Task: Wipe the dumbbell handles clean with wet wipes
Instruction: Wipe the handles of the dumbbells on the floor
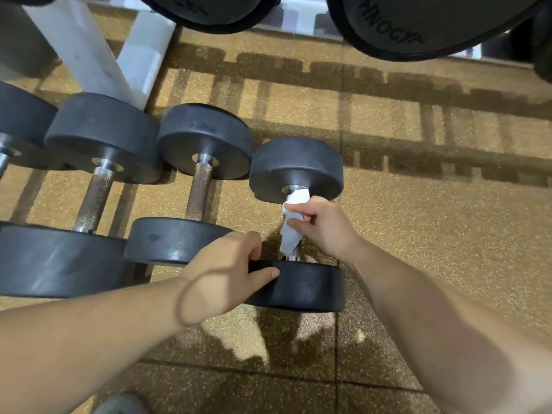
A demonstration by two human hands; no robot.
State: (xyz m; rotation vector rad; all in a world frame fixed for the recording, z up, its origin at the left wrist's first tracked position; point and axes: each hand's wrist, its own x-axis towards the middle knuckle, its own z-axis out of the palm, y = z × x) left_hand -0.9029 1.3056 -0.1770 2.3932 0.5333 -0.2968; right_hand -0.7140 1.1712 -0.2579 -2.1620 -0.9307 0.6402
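A black dumbbell (298, 167) lies on the speckled floor, rightmost in a row. A white wet wipe (291, 234) is wrapped round its metal handle. My right hand (324, 227) grips the wipe and handle, fingers curled round them from the right. My left hand (222, 274) holds the rim of the dumbbell's near head (307, 289), thumb on top and fingers over the edge. Most of the handle is hidden under the wipe; a short bare stub shows by the near head.
Two more dumbbells (198, 186) (95, 192) with rusty handles lie to the left, and part of another at the far left. A white rack leg (89, 52) stands behind them. Large black weights (418, 28) hang over the top. Bare rubber floor (448, 234) spreads to the right.
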